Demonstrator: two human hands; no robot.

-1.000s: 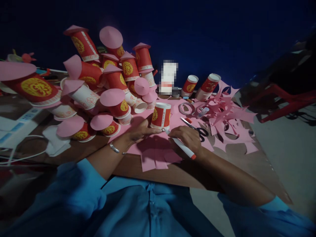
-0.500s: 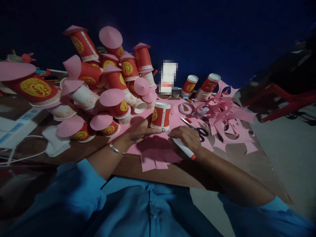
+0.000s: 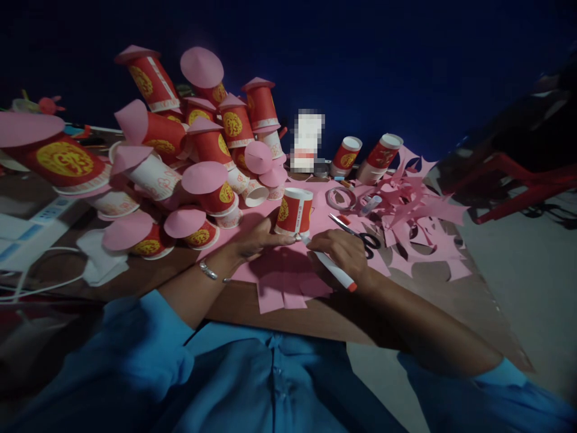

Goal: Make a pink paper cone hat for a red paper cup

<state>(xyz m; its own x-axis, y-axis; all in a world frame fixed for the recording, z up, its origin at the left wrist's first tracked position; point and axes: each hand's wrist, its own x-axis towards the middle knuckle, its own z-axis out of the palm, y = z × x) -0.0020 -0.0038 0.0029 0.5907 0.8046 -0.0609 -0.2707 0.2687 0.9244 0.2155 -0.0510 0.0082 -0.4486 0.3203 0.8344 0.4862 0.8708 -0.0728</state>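
Observation:
My left hand [image 3: 256, 239] is closed on a red and white paper cup [image 3: 293, 213] with gold print, its thumb stretched along the cup's lower rim. The cup stands nearly upright above pink paper. From the right, my right hand [image 3: 340, 249] grips a white pen-shaped tool [image 3: 336, 272] with a red end. The tool's pale tip is at the lower rim, close to my left thumb; whether it is a blade or a marker tip I cannot tell. Scissors [image 3: 354, 231] with black handles lie just beyond my right hand. Pink paper strips [image 3: 282, 294] lie below my hands.
Paper cups with pink cone tops [image 3: 205, 180] are piled at the left. Pink paper offcuts [image 3: 424, 234] heap up at the right, near a tape roll [image 3: 341, 198] and a glue stick [image 3: 370, 205]. Two cup stacks [image 3: 346, 157] stand behind. A white cable [image 3: 42, 294] lies left.
The cup has tilted or turned very slightly to the right in my left hand. Both hands and the white tool stay in almost the same place.

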